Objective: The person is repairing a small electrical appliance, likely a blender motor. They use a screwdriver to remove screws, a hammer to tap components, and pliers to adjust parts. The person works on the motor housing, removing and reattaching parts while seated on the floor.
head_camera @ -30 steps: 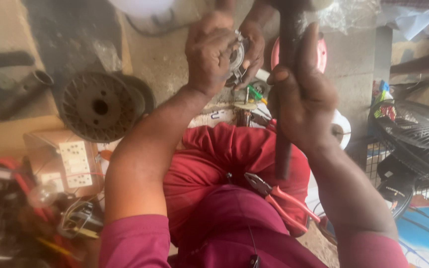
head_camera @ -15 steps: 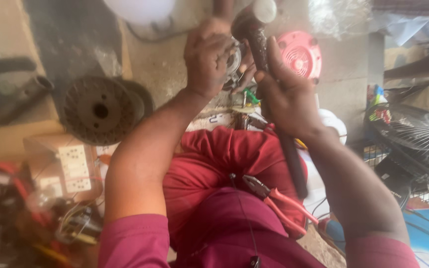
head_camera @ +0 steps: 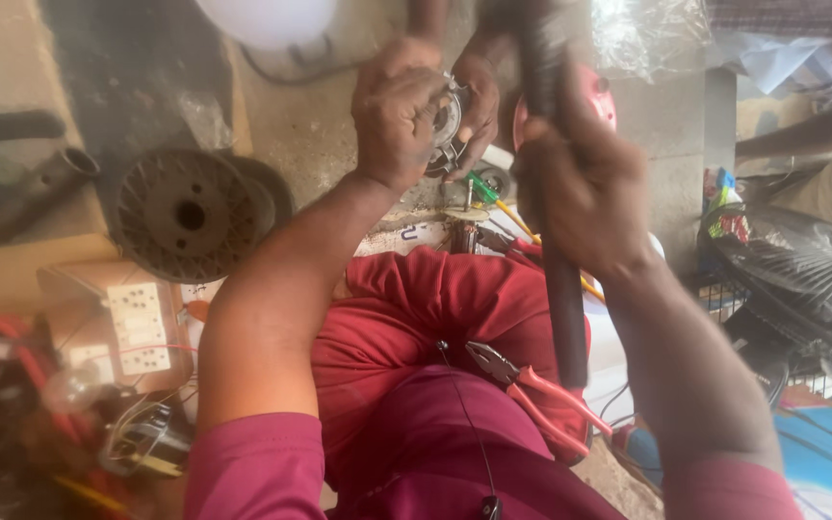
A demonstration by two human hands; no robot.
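1. Metal motor part [head_camera: 447, 125], round and silvery, sits at the far centre of the scene, held up off the concrete floor [head_camera: 320, 144] so it can be worked on in the air.
2. Left hand [head_camera: 399, 111] is closed around that part from the left, fingers curled over its rim, which steadies it.
3. Another hand [head_camera: 479, 96], coming in from the far side, cups the same part from the right; it seems to brace the piece against the left hand's grip.
4. Right hand [head_camera: 585, 188] is wrapped tight round a long dark handle [head_camera: 560, 289], likely a hammer's; its head end is blurred near the top edge, and the shaft runs down over the lap.
5. Red-handled pliers [head_camera: 522, 380] lie on the red cloth [head_camera: 416, 308] over the lap, near at hand.
6. Left on the floor lie a dark ribbed spool [head_camera: 185, 212] and a switch box [head_camera: 132, 327]; a fan guard [head_camera: 801, 279] stands at right.
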